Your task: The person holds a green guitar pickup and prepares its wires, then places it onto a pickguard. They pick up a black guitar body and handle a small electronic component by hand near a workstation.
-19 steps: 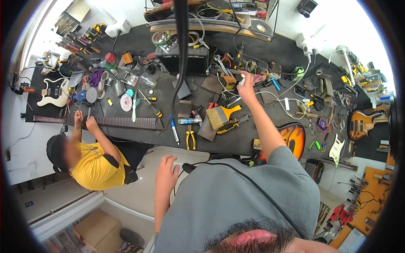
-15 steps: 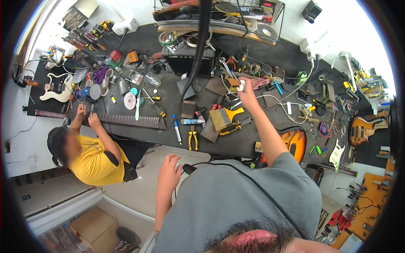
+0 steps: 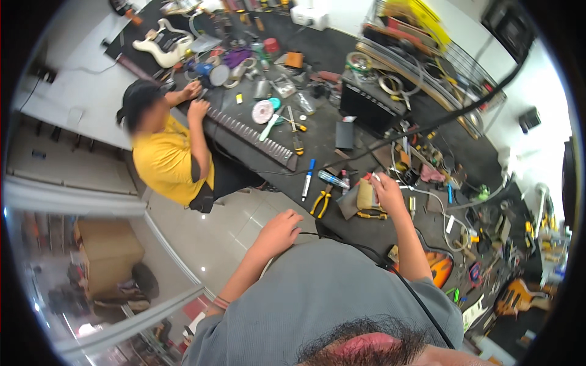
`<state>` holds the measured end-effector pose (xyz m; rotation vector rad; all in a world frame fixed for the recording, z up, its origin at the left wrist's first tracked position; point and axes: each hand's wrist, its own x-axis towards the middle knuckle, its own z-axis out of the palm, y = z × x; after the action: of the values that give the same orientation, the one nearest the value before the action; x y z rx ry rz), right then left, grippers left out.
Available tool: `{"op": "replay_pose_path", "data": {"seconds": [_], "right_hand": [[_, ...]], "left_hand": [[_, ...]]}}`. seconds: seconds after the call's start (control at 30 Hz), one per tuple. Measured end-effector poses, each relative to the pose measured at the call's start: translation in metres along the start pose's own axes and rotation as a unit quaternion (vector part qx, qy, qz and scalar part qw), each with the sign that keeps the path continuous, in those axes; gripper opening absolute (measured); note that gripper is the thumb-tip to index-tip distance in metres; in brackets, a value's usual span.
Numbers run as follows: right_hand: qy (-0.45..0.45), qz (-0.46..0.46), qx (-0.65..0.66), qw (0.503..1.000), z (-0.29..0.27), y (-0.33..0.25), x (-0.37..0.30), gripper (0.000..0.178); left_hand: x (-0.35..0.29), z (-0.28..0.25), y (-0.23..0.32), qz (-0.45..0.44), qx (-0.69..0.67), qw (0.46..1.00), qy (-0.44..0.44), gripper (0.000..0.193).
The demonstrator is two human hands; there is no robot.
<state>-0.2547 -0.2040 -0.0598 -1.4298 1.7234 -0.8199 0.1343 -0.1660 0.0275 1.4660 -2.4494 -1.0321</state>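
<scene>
My right hand is over the front of the dark workbench, closed round a small white crumpled piece. What the piece is made of cannot be made out. Just beside and under these fingers lies a wide paintbrush with tan bristles. Yellow-handled pliers, a blue-and-white marker and a clear blue-tinted screwdriver handle lie to its left. My left hand hangs in front of the bench edge with nothing in it, its fingers loosely stretched out.
At the left, a person in a yellow shirt works with both hands at a fretted guitar neck. A black cable crosses the view. A sunburst guitar body lies by my right forearm. A black box stands at the back.
My view has swung to the left, so the bench appears tilted. The right hand has drawn back from the far tools toward the paintbrush, still holding the white piece.
</scene>
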Motion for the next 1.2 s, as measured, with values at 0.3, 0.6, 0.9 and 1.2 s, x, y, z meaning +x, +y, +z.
{"op": "replay_pose_path", "data": {"seconds": [0.3, 0.6, 0.9, 1.2], "right_hand": [[-0.221, -0.06, 0.08, 0.97, 0.062, -0.091, -0.038, 0.029], [-0.348, -0.113, 0.075, 0.928, 0.1, -0.145, -0.047, 0.025], [-0.385, -0.12, 0.112, 0.908, 0.123, -0.165, -0.059, 0.041], [-0.485, -0.113, 0.112, 0.86, 0.134, -0.184, -0.072, 0.064]], "left_hand": [[0.012, -0.016, 0.017, 0.066, -0.046, 0.991, 0.11, 0.032], [-0.022, -0.008, 0.019, 0.016, -0.129, 0.969, 0.209, 0.033], [-0.048, 0.012, 0.016, -0.037, -0.185, 0.948, 0.256, 0.039], [-0.067, 0.012, 0.005, -0.024, -0.105, 0.944, 0.312, 0.033]]}}
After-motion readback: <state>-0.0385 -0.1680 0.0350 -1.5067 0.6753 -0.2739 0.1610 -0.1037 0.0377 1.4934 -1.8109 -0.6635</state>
